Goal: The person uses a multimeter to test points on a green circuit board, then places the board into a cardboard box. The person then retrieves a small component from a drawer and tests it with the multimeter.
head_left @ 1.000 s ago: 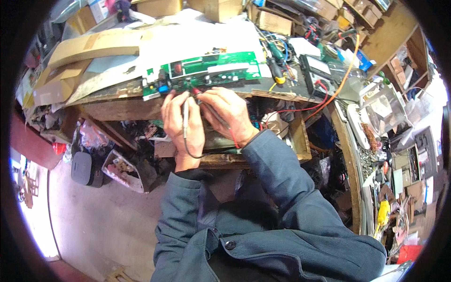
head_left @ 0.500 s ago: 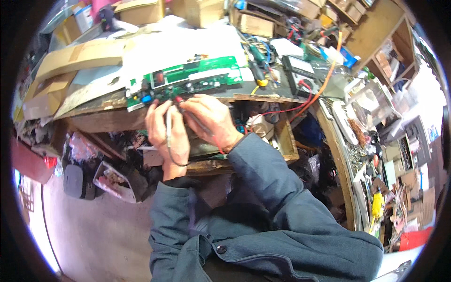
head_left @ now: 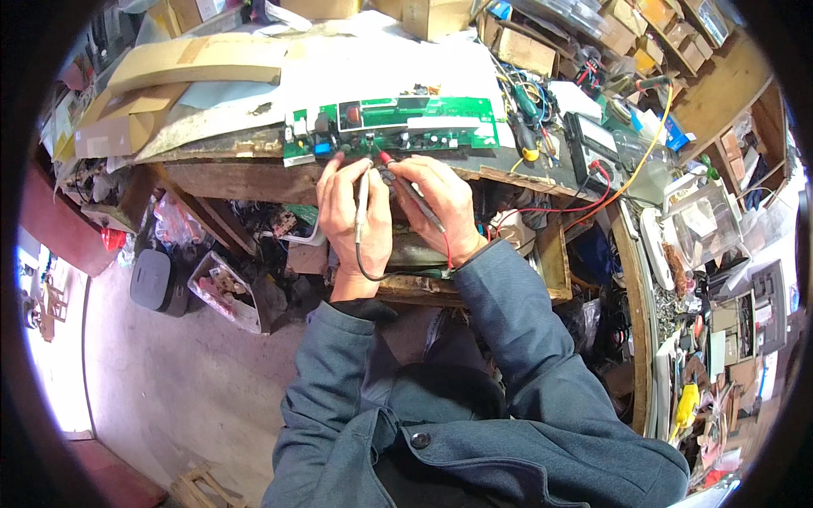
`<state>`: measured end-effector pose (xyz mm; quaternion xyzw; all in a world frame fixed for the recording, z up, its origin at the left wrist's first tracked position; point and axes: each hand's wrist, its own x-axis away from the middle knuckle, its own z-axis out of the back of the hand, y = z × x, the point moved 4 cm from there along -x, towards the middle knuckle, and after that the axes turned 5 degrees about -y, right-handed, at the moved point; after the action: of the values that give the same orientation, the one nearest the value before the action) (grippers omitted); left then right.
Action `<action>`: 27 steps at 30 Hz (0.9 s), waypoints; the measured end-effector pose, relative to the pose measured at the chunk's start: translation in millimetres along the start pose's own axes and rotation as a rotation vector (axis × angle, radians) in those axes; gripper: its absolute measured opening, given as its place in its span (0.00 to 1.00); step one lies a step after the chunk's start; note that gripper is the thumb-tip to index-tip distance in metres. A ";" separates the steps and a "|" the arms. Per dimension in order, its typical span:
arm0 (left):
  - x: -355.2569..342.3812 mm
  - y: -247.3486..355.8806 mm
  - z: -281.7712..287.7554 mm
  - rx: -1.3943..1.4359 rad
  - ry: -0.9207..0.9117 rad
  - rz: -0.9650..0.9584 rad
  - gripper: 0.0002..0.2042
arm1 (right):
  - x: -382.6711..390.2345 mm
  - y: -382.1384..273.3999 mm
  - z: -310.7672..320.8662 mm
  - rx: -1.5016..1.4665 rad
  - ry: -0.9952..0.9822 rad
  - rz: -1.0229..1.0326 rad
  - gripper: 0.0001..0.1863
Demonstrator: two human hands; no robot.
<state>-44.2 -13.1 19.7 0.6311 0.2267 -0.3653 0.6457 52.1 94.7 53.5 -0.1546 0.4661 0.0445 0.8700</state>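
Observation:
A long green circuit board [head_left: 470, 135] lies at the workbench's near edge, with components along its near side. My left hand [head_left: 378, 233] is closed on a test probe [head_left: 362, 207] with a dark lead, its tip end at the board's near edge. In my right hand [head_left: 449, 203], fingers closed, a second test probe [head_left: 419, 200] with a red front end points at the board just right of the first. I cannot tell whether either tip touches. A red lead [head_left: 542, 209] runs toward a dark, pale-faced meter [head_left: 590, 140] on the right.
White sheets [head_left: 389, 68] lie behind the board, cardboard [head_left: 203, 52] to the left. A yellow-ended screwdriver [head_left: 528, 152] and wires sit to the right. Below the bench top is an open wooden drawer [head_left: 555, 262]; a bin of scraps [head_left: 227, 292] stands on the floor.
The whole view has shifted, so the bench and hands sit further right in the picture. Both hands keep their probes at the board's near edge.

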 end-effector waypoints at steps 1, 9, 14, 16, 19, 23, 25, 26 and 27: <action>-0.2 0.9 -0.5 -0.011 0.000 -0.002 0.09 | 0.7 1.4 0.1 -0.021 0.012 -0.016 0.18; -2.5 1.6 -0.7 -0.041 -0.011 -0.018 0.09 | 1.5 7.1 4.7 -0.220 0.039 -0.262 0.14; -2.1 2.3 -1.0 -0.049 -0.010 -0.037 0.09 | 3.6 11.0 4.1 -0.269 0.056 -0.316 0.12; -2.8 0.1 -0.3 -0.062 -0.005 -0.041 0.09 | 2.0 11.5 3.5 -0.280 0.070 -0.300 0.12; -1.5 2.7 -3.4 -0.052 -0.002 -0.041 0.09 | 0.3 10.4 3.3 -0.298 0.080 -0.316 0.11; 1.0 4.1 -2.5 -0.089 -0.002 -0.067 0.10 | -5.4 5.3 0.1 -0.216 0.065 -0.296 0.10; 0.8 6.5 -3.4 -0.061 -0.013 -0.028 0.11 | -10.1 2.2 -1.0 -0.201 0.064 -0.290 0.10; 0.9 3.2 -3.5 -0.052 -0.010 -0.029 0.11 | -12.2 1.6 -4.7 -0.182 0.081 -0.281 0.09; 1.5 2.4 -3.4 -0.049 -0.008 -0.029 0.11 | -13.3 1.3 -6.8 -0.181 0.086 -0.291 0.09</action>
<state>-40.9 -10.2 19.8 0.6103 0.2423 -0.3714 0.6565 38.9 94.7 60.6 -0.2999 0.4698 -0.0468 0.8289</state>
